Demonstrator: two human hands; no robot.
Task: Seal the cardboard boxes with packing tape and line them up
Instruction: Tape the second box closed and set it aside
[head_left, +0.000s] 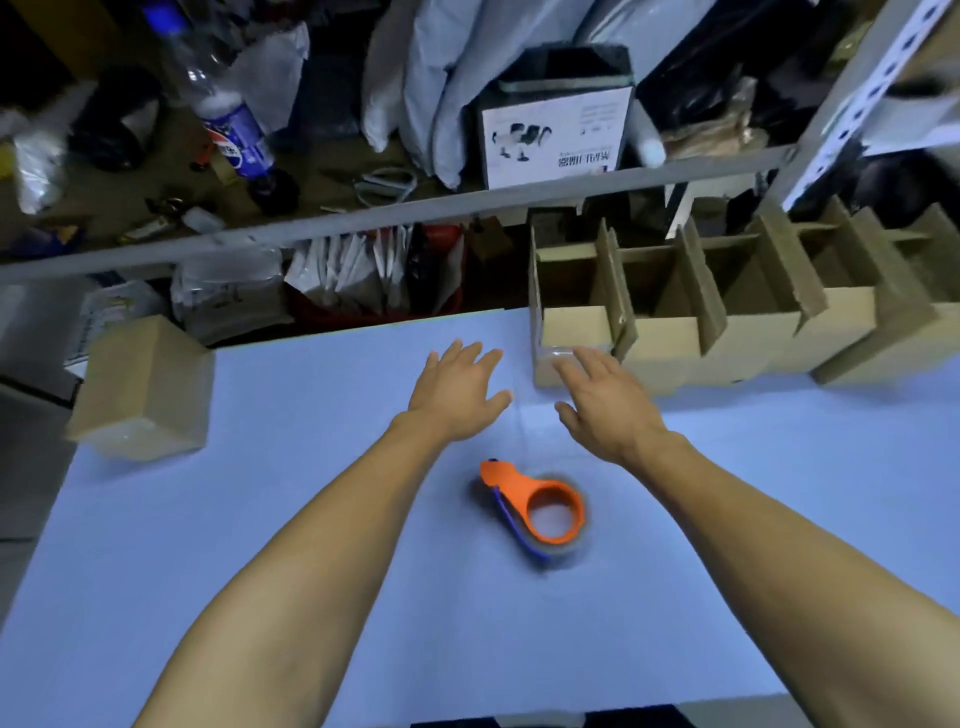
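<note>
Row of open cardboard boxes (727, 332) along far right edge of the tabletop (260, 519), flaps upright, boxes touching side to side. Leftmost box (571, 332) shows clear tape on its near face. Right hand (605, 405), fingers spread and holding nothing, fingertips at that box's lower front. Left hand (460, 392) likewise spread flat, empty, just left of it. Orange tape dispenser (537, 512) lies on tabletop between the forearms. One closed box (143, 389) overhangs far left corner.
</note>
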